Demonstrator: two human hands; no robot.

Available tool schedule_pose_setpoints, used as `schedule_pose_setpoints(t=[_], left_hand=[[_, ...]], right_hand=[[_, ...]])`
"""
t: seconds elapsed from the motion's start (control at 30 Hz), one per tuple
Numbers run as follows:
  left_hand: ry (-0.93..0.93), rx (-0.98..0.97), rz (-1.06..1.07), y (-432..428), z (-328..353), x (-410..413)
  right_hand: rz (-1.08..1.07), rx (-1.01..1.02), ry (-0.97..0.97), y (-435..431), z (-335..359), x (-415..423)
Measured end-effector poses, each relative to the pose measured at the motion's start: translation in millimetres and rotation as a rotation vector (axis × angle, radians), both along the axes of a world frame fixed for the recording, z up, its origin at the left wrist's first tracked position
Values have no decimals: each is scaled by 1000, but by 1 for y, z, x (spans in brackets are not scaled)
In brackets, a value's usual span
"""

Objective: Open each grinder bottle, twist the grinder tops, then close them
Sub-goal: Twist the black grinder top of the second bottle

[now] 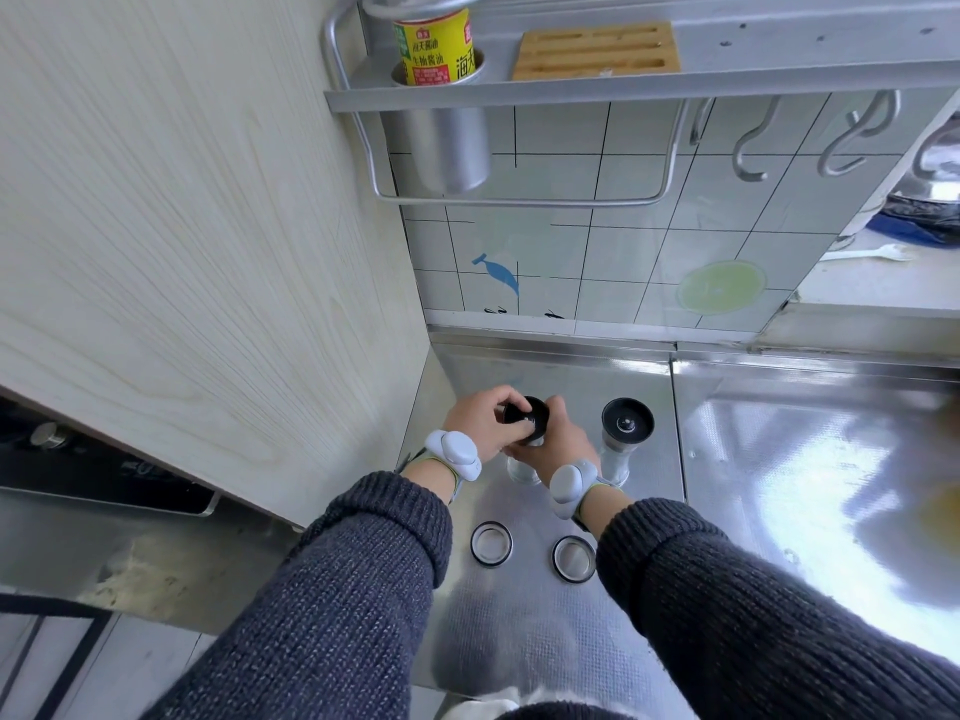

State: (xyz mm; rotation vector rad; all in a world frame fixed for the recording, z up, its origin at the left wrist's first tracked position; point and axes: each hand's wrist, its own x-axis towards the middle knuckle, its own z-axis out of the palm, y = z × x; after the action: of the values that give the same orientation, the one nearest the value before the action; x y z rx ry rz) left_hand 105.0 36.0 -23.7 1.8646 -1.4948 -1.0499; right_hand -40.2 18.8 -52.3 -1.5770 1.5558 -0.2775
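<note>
Two clear glass grinder bottles with black grinder tops stand on the steel counter (561, 641). My left hand (480, 420) grips the black top (530, 417) of the left grinder bottle (521, 472). My right hand (556, 449) is wrapped around that bottle's glass body, hiding most of it. The right grinder bottle (621, 441) stands free just to the right, its black top uncovered. Two round clear caps with dark rims lie on the counter nearer to me, the left cap (491, 544) and the right cap (573, 559).
A wooden cabinet side (197, 252) rises close on the left. The tiled wall (597, 262) is behind, with a metal rack (519, 90) above holding a yellow can (435, 46) and a wooden block (597, 50). Hooks (750, 148) hang to the right.
</note>
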Motion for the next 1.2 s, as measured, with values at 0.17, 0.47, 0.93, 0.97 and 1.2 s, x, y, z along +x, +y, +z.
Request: schedule_pose_setpoints(t=[0.17,0.47,0.93,0.97,1.2], left_hand=[[55,31,0,-2,1,3],[24,17,-29,-5,1,2],[88,19,-2,-1,3,-2],[124,38,8,0,3,-1],[106,8,50,-1,0,1]], right_hand=[[-3,-6,-18,1,1,0],[-11,1,3,0,1,1],[-8,-6,-13,2,3,0],[-8,-5,-21,2,4,1],[-14,-13,-32,2,1,0]])
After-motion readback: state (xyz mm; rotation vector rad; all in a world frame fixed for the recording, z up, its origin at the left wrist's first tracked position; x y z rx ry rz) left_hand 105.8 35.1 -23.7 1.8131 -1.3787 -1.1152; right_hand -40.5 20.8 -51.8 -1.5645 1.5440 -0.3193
